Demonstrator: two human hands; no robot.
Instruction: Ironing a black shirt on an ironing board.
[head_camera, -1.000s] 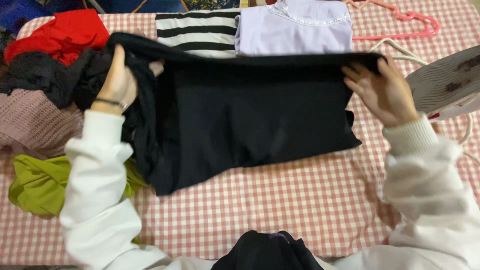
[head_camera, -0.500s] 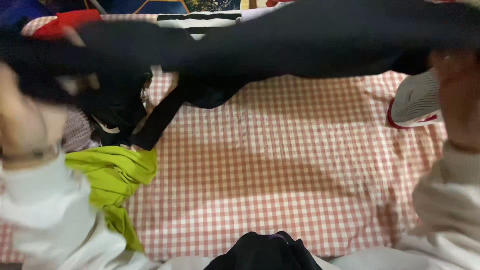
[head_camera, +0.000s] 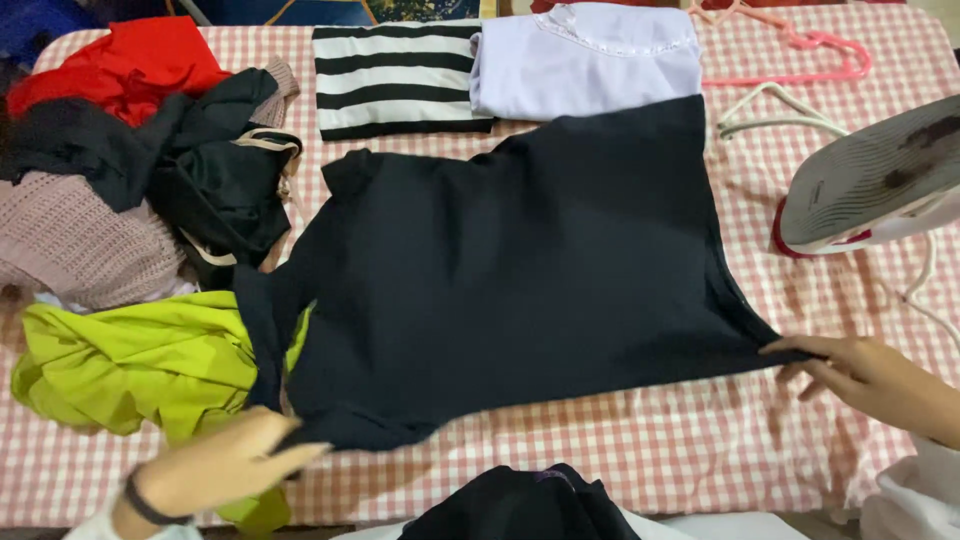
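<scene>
Fingers of my right hand (head_camera: 880, 375) pinch the near-right corner of the black shirt (head_camera: 520, 270), and my left hand (head_camera: 225, 465) is curled on its near-left corner; it lies spread mid-table on the checked cloth (head_camera: 620, 450). I'd pull both corners apart evenly, w/ low tension, to flatten wrinkles. Room's tight: iron (head_camera: 870, 185) right, clothes pile (head_camera: 130, 200) left, folded tops at the far edge; near strip is free.

We find free passage along the near strip of pink checked cloth (head_camera: 620, 450). Left, a lime-green crumpled garment (head_camera: 130, 360) and heaped dark clothes (head_camera: 190, 170) block us — right, the upturned grey-soled iron (head_camera: 870, 180).
</scene>
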